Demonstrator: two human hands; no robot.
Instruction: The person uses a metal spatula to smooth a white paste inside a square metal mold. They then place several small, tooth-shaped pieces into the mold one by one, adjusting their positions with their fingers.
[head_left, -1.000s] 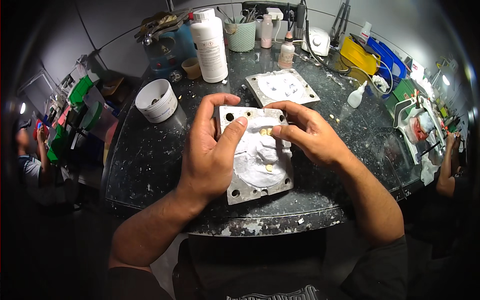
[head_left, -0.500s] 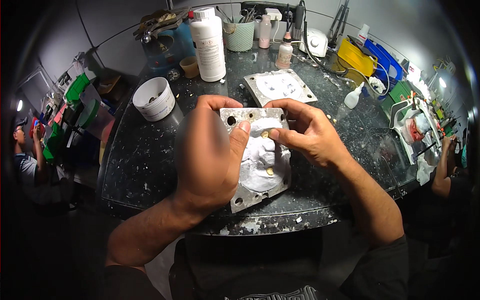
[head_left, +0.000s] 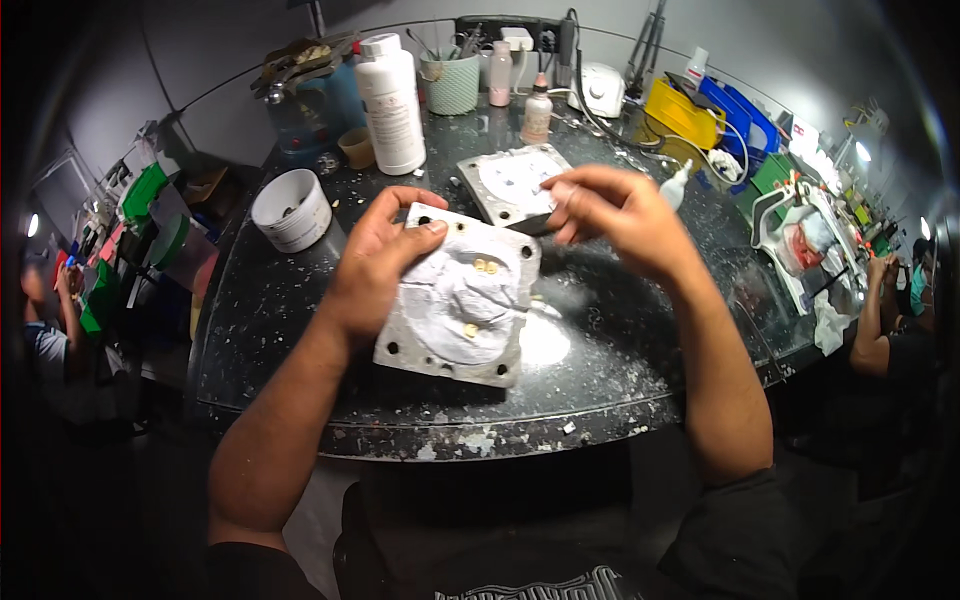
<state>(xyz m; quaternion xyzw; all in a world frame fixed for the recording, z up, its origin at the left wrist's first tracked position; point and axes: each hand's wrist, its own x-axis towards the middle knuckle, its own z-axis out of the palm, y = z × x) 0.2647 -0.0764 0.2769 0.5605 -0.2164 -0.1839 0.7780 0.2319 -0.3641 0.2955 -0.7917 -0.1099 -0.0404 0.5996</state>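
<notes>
My left hand point(head_left: 368, 270) grips a square metal flask half point(head_left: 482, 238) by its left side, thumb on the upper corner. It is tilted up above the bench; white plaster fills its middle. Small yellowish tooth-like pieces point(head_left: 485, 267) sit in the upper part of the plaster, and another yellowish piece point(head_left: 470, 331) sits lower down. My right hand point(head_left: 628, 215) is to the right of it, fingers pinched together over the near right edge of a second flask half point(head_left: 482, 190), also plaster-filled. Whether anything is between those fingertips is hidden.
A white tub point(head_left: 292, 222), a tall white bottle point(head_left: 392, 120) and a green tool cup point(head_left: 450, 82) line the back left of the black bench point(head_left: 610, 350). Behind the second flask half stands a pinkish bottle point(head_left: 536, 115). Yellow bins point(head_left: 680, 118) are at back right.
My right hand has left the held flask half and moved toward the second one. My left hand has shifted it slightly left and turned it. Two yellowish pieces now show side by side near its top.
</notes>
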